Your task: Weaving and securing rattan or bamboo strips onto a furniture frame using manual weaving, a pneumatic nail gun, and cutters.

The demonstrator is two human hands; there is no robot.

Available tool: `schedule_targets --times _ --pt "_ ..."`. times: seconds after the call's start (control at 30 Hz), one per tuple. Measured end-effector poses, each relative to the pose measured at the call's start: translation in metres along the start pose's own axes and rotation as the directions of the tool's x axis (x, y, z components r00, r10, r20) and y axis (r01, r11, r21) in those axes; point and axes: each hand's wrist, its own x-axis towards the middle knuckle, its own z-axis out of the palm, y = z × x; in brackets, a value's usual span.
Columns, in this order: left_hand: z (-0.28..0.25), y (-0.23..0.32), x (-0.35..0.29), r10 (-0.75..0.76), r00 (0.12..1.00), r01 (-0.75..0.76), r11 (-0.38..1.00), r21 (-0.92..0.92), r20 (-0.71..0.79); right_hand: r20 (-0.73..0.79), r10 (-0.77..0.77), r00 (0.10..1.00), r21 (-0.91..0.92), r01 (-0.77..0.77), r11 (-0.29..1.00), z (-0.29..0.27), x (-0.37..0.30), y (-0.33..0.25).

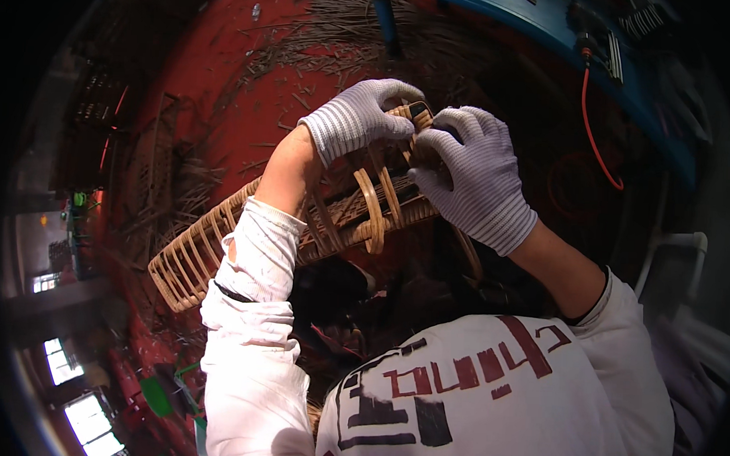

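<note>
A long wicker frame [371, 212] of light brown cane, with ribs and curved loops, lies slantwise in front of me. Its wrapped upper end [418, 109], which has a dark patch, rises between my two gloved hands. My left hand [361, 119], in a striped white knit glove, is closed round that end from the left, thumb on the near side. From the right, my right hand [479, 172] bends its fingers and thumb against the same end. Whether a loose strip is pinched there is hidden by the fingers.
Many thin cane offcuts [340, 26] litter the red floor [226, 54] ahead. At the upper right stands a blue workbench [541, 29] with tools on it, a red hose [588, 107] hanging off. White pipes [682, 239] stand at the right, a green object [156, 396] at the lower left.
</note>
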Motion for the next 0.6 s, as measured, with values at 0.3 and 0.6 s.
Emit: schedule_targets --times 0.3,0.6 --pt "0.000 0.004 -0.001 0.016 1.000 -0.016 0.999 -0.049 0.007 0.030 0.088 0.996 0.027 -0.089 0.996 0.006 -0.013 0.000" --pt "-0.007 -0.004 0.005 0.060 0.997 -0.058 0.997 -0.044 0.052 0.219 0.214 0.952 0.119 -0.244 0.963 0.003 -0.001 -0.005"
